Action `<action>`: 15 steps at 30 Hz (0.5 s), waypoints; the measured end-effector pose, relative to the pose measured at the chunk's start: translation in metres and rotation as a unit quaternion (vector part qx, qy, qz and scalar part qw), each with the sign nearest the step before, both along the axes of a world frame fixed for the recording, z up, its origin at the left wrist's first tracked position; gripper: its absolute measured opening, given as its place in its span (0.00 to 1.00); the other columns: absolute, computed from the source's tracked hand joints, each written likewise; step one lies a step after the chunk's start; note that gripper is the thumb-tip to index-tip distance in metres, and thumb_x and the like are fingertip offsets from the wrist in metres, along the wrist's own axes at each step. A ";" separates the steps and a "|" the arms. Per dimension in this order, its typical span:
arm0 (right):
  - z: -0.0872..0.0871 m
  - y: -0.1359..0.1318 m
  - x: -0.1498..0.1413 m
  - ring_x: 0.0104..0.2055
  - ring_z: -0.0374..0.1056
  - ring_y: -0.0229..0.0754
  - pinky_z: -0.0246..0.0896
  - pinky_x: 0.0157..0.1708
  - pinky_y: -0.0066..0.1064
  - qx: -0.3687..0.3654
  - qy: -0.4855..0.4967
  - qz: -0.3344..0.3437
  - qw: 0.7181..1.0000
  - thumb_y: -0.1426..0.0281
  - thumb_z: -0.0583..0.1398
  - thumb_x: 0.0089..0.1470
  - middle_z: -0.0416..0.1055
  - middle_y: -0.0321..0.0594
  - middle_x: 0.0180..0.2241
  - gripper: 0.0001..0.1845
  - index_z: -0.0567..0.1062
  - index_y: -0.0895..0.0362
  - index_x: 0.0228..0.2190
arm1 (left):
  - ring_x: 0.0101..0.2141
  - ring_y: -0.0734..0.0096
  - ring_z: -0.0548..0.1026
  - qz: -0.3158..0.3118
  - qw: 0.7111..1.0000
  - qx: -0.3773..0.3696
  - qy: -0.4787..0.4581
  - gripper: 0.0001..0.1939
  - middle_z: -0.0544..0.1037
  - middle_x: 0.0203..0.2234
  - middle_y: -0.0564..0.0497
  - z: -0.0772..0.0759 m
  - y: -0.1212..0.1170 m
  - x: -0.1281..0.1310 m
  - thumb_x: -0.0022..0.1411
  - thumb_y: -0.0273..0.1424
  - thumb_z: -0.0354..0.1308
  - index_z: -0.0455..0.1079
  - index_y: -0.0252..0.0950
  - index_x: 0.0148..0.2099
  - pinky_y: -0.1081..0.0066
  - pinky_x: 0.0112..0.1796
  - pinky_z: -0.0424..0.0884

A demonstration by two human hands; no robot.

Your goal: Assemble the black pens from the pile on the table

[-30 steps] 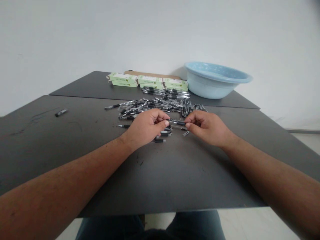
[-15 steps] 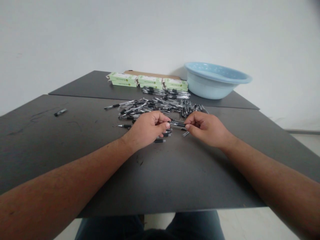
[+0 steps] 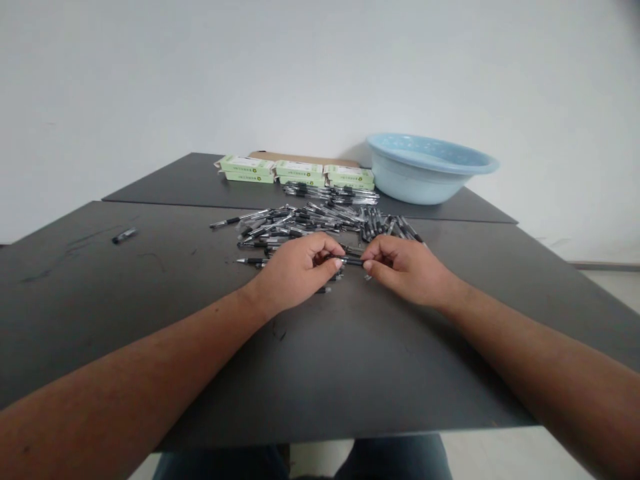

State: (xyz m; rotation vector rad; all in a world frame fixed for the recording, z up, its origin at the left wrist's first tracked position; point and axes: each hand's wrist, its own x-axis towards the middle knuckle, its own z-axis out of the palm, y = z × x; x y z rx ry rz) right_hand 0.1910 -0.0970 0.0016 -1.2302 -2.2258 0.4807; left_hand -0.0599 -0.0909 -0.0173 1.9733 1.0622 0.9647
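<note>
A dark pen [image 3: 353, 261] spans the gap between my hands, roughly level. My left hand [image 3: 301, 270] pinches its left end between thumb and fingers. Its right end sits in the fingertips of my right hand [image 3: 407, 268]. Part of the pen is hidden by the fingers, so I cannot tell whether it is one piece or two parts meeting. Just behind the hands spreads a loose pile of clear and black pens [image 3: 320, 217], some partly covered by my left hand.
Green-and-white boxes [image 3: 300, 173] stand in stacks at the back, with bundled pens [image 3: 330, 194] before them. A light blue basin [image 3: 425, 177] is at back right. One short pen piece [image 3: 125, 235] lies far left on the dark table [image 3: 320, 373].
My fingertips have come closer together, shortening the visible stretch of pen between them. The whole scene sits slightly lower in view.
</note>
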 end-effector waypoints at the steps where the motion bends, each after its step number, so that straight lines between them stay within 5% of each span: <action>1: 0.000 0.000 -0.001 0.27 0.68 0.38 0.59 0.29 0.30 -0.002 0.001 0.002 1.000 0.66 0.62 0.60 0.75 0.33 0.27 0.04 0.77 0.52 0.35 | 0.31 0.70 0.81 -0.002 1.000 0.005 0.004 0.11 0.83 0.34 0.50 0.000 -0.001 0.000 0.67 0.36 0.61 0.77 0.37 0.48 0.72 0.32 0.79; 15: 0.001 0.007 0.008 0.32 0.73 0.41 0.63 0.33 0.33 0.028 0.001 -0.037 0.999 0.67 0.63 0.60 0.80 0.35 0.32 0.04 0.79 0.52 0.37 | 0.25 0.71 0.80 0.050 0.996 -0.051 -0.044 0.13 0.82 0.29 0.51 0.004 0.005 -0.002 0.67 0.39 0.62 0.76 0.36 0.48 0.73 0.27 0.79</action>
